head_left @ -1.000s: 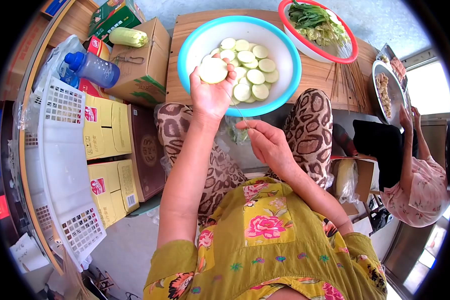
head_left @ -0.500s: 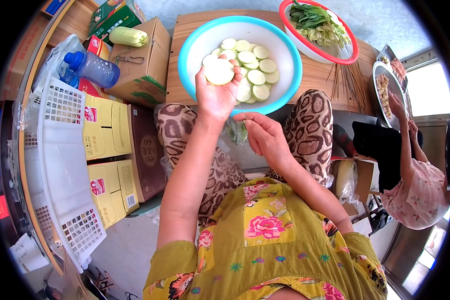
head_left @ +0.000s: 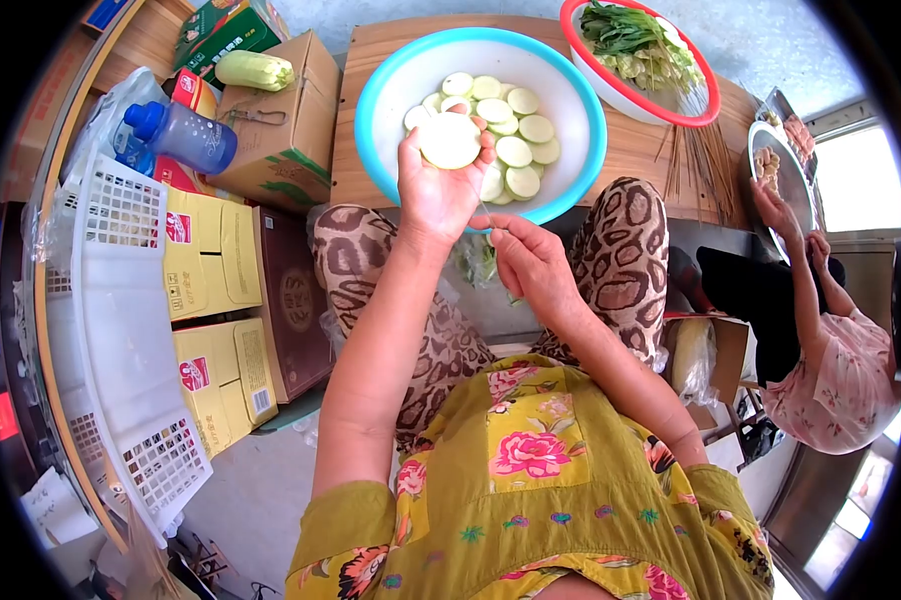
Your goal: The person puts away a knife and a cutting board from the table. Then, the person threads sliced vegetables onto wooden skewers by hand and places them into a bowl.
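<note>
My left hand is closed around a round, pale slice of zucchini, its cut face turned up. Below it, my right hand pinches a thin skewer that points up toward the slice. Whether the tip has entered the slice cannot be made out. Both hands are at the near edge of a white basin with a blue rim. Inside the basin lie several more zucchini slices.
A red-rimmed basin of leafy greens and a bundle of thin sticks lie to the right on the wooden table. Another person's hand is over a metal tray. A whole zucchini tops a cardboard box.
My left hand and the slice have shifted slightly to the right. My right hand still pinches the skewer, almost unmoved. The other person's hand has moved down and left by the tray.
</note>
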The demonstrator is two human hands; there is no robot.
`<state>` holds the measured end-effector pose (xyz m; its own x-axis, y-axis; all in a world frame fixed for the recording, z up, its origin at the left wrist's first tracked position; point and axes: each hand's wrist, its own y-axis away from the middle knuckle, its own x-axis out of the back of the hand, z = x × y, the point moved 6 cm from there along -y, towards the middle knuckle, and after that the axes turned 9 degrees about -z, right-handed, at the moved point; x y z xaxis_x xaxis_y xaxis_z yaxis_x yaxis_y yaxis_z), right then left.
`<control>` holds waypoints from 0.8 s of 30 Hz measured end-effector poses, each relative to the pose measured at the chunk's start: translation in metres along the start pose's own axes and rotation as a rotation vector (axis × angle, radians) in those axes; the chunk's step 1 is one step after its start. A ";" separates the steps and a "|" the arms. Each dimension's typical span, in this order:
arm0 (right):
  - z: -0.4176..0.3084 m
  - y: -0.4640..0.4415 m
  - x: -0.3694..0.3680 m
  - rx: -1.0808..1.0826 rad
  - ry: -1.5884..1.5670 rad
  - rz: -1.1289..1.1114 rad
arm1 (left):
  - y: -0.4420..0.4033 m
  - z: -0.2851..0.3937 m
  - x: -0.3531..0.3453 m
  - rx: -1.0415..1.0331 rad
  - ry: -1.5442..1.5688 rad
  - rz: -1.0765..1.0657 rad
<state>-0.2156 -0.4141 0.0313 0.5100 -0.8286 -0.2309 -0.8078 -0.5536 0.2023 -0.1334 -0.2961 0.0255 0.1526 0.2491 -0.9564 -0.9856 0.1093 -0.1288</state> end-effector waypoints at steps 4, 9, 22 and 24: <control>0.006 -0.007 0.011 0.044 0.070 0.076 | 0.002 -0.001 0.001 0.003 -0.200 0.015; 0.011 -0.007 0.027 -0.032 -0.262 0.023 | 0.002 -0.002 0.003 -0.017 -0.415 0.104; 0.018 0.003 0.037 -0.027 -0.361 -0.002 | -0.001 -0.007 0.003 0.054 -0.533 0.031; 0.018 0.005 0.038 -0.027 -0.364 0.005 | -0.001 -0.008 0.002 0.066 -0.516 0.007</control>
<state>-0.2051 -0.4469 0.0065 0.3637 -0.7498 -0.5527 -0.7996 -0.5557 0.2278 -0.1328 -0.3036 0.0216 0.1780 0.6901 -0.7014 -0.9827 0.1622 -0.0899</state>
